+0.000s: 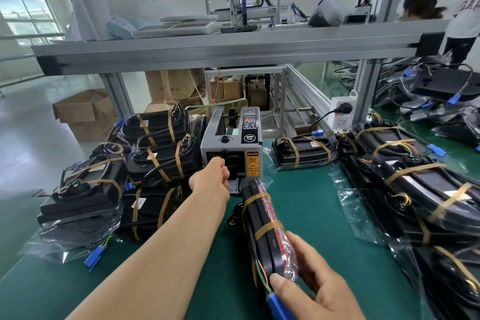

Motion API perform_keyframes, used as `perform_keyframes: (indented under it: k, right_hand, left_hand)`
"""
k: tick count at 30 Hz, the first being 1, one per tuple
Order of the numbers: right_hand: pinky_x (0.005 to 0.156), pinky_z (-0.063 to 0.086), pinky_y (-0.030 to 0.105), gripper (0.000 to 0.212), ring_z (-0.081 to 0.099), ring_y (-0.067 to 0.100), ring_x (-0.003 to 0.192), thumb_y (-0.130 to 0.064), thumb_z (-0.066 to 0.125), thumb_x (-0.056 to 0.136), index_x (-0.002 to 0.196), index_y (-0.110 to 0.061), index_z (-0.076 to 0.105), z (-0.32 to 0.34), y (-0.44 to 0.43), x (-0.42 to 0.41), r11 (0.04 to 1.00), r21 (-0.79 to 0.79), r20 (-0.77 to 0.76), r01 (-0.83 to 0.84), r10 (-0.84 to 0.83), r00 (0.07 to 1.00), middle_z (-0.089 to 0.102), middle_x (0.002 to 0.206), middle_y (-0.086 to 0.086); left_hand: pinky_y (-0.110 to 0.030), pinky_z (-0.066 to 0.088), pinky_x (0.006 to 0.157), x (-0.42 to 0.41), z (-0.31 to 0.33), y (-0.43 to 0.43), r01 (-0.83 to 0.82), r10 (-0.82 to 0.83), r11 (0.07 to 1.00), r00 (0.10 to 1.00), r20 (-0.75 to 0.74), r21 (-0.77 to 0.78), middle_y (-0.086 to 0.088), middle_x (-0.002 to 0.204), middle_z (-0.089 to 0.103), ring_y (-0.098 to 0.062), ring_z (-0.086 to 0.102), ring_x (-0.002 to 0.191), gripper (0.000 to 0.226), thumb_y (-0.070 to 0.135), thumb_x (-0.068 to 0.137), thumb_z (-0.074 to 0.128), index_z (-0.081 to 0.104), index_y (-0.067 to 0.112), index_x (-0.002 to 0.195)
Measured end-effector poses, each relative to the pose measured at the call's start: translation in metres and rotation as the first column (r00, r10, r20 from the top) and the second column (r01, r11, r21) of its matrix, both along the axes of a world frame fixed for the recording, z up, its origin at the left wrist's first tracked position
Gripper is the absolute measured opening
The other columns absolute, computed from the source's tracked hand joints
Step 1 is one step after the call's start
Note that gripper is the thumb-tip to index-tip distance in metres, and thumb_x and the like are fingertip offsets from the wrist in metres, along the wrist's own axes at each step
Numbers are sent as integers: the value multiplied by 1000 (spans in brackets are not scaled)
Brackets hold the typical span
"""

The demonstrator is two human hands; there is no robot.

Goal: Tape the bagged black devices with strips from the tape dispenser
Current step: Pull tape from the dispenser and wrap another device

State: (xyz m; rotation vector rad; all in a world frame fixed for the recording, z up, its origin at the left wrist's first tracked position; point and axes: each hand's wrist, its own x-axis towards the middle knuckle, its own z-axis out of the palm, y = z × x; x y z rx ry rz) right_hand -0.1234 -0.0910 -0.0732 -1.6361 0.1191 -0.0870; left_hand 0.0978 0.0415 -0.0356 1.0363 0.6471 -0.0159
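Bagged black device (261, 239): on edge on green mat (311, 223), just before tape dispenser (230, 145); near end gripped by right hand (317, 288). Left hand (211, 176): at dispenser outlet, fingertips hidden, grip unclear. Advised: draw strip straight out, hold device steady

tape dispenser (230, 147): orange label (252, 163) "caution", round badge (248, 138) "semi"; cardboard box (171, 87) "40 cm"; white shirt (467, 17) "ga".

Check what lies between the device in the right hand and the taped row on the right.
Only bare green mat, seen in the head view, between the held device and the row.
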Motion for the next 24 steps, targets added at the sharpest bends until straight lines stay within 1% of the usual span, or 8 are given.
perform_keyframes:
  k: [3,5,8,11,13,18,21,24]
  right_hand:
    - [72,42,-4,62,66,-15,92,-12,79,78,124,-47,57,2,-1,-1,1000,-27,3,1,-1,1000,71,103,-33]
    - [73,41,-4,62,65,-17,91,-14,77,80,127,-48,55,3,-1,-2,999,-48,6,8,-8,1000,69,103,-37]
    - [75,42,-3,63,65,-17,92,-14,74,82,132,-46,53,4,-1,-2,997,-76,8,21,-21,1000,69,109,-32]
    - [74,41,-2,62,64,-18,91,-13,72,84,135,-43,52,6,-1,-3,994,-102,23,26,-24,999,68,116,-27]
    - [74,40,-3,61,63,-21,91,-13,71,85,134,-43,52,7,-1,-4,992,-128,32,20,-16,999,66,119,-28]
    - [88,37,-2,58,54,-23,110,-19,70,87,137,-44,51,7,0,-4,979,-202,62,12,1,998,60,130,-30]
    - [88,36,-2,58,54,-23,110,-19,70,88,136,-44,52,7,1,-4,978,-206,70,20,-5,998,60,128,-32]
    - [84,37,-3,57,55,-24,106,-18,69,89,137,-42,51,7,0,-4,979,-203,68,11,3,998,60,129,-29]
  left_hand:
    - [-18,37,48,-27,6,9,200,-213,973,969,127,112,8,51,48,-3,43,42,22,14,89,63,54,19,70]
    - [-18,40,51,-55,14,22,397,-434,895,880,191,202,6,56,50,-4,44,45,25,15,92,62,57,20,67]
    - [-19,44,54,-104,23,39,646,-755,645,619,214,408,2,64,55,-8,48,53,24,20,86,67,65,22,62]
    - [-17,43,60,-139,28,43,692,-898,383,435,71,612,1,61,55,-10,47,58,13,35,69,74,69,23,65]
    - [-19,39,60,-146,30,41,646,-910,304,414,13,700,2,60,54,-11,45,58,16,39,67,74,69,24,66]
    - [-11,38,58,-143,34,36,578,-918,253,398,3,776,11,66,61,0,49,57,15,36,76,73,70,21,72]
    - [-26,42,71,-137,33,36,541,-907,227,421,-27,810,1,73,61,-10,50,69,23,39,74,71,69,17,76]
    - [-28,39,68,-134,33,34,531,-904,215,425,-39,819,-1,71,57,-12,45,66,22,37,78,72,68,15,77]
